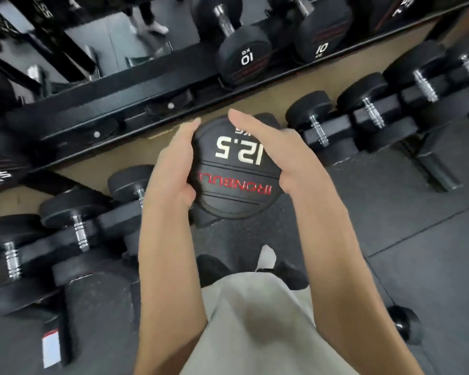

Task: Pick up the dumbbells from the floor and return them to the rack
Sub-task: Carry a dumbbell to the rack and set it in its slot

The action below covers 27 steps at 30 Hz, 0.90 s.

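Observation:
A black 12.5 kg dumbbell (234,169) with red IRONBULL lettering faces me end-on at the centre of the head view, in a gap on the lower rack tier (119,215). My left hand (171,169) cups the left side of its round head. On the right side my right hand (271,150) presses against it, fingers stretched over the top edge. Its handle and far head are hidden behind the near head.
Several black dumbbells (368,115) with chrome handles fill the lower tier on both sides. The upper tier (136,104) carries two 10 kg dumbbells (244,55). Another dumbbell end (401,320) lies on the dark rubber floor at lower right. My legs are below.

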Motion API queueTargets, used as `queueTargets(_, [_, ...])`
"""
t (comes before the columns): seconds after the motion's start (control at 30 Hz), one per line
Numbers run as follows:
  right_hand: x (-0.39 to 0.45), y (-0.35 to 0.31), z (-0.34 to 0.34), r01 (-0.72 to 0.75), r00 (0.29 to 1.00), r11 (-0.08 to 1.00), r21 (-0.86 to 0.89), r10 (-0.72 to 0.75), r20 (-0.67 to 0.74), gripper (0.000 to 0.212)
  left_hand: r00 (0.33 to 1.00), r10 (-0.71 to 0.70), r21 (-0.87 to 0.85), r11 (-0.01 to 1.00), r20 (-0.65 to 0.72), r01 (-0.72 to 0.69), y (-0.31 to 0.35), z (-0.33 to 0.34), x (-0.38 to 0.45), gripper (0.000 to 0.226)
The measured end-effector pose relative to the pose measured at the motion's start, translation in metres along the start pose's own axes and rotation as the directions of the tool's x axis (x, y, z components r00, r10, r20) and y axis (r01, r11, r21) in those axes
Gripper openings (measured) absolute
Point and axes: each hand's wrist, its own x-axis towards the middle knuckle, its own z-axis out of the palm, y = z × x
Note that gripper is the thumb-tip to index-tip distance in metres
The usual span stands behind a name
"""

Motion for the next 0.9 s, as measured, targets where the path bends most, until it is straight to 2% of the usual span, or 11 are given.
queueTargets(0.1, [0.015,-0.037,0.031,0.033,0.999,0.998,-0.045,-0.032,0.032,0.115,0.999,0.017,-0.050,0.999,-0.049,-0.019,0.035,-0.014,0.017,0.043])
queueTargets(0.2, [0.035,-0.067,0.062,0.031,0.997,0.997,-0.067,-0.027,0.069,0.068,0.997,0.025,-0.083,0.996,-0.068,-0.031,0.068,-0.032,0.039,0.046])
queueTargets(0.27, [0.050,-0.082,0.082,0.031,0.995,0.997,-0.073,-0.024,0.092,0.055,0.997,0.046,-0.066,0.997,-0.064,-0.050,0.092,-0.044,0.052,0.040])
queueTargets(0.4, [0.079,-0.104,0.125,-0.007,0.992,0.999,-0.045,0.013,0.128,0.043,0.995,0.104,-0.048,0.993,-0.004,-0.104,0.129,-0.073,0.080,0.030])
queueTargets(0.47, [0.092,-0.116,0.146,-0.004,0.992,0.999,-0.034,0.008,0.126,0.039,0.990,0.140,-0.017,0.990,-0.006,-0.140,0.149,-0.088,0.098,0.035])
queueTargets(0.6, [0.110,-0.135,0.184,-0.016,0.987,1.000,-0.008,0.017,0.158,0.030,0.992,0.122,-0.014,0.992,-0.019,-0.123,0.178,-0.114,0.126,0.041])
queueTargets(0.7, [0.133,-0.155,0.206,-0.007,0.987,0.999,-0.038,0.012,0.158,0.034,0.992,0.125,-0.046,0.991,-0.021,-0.126,0.199,-0.125,0.148,0.040])
queueTargets(0.83, [0.165,-0.188,0.226,0.013,0.977,0.999,-0.051,-0.002,0.211,0.037,0.979,0.200,-0.008,0.980,0.041,-0.200,0.230,-0.130,0.171,0.022])
queueTargets(0.9, [0.178,-0.204,0.233,0.055,0.974,0.995,-0.087,-0.034,0.224,0.048,0.968,0.243,0.018,0.970,0.055,-0.244,0.247,-0.129,0.177,0.021])
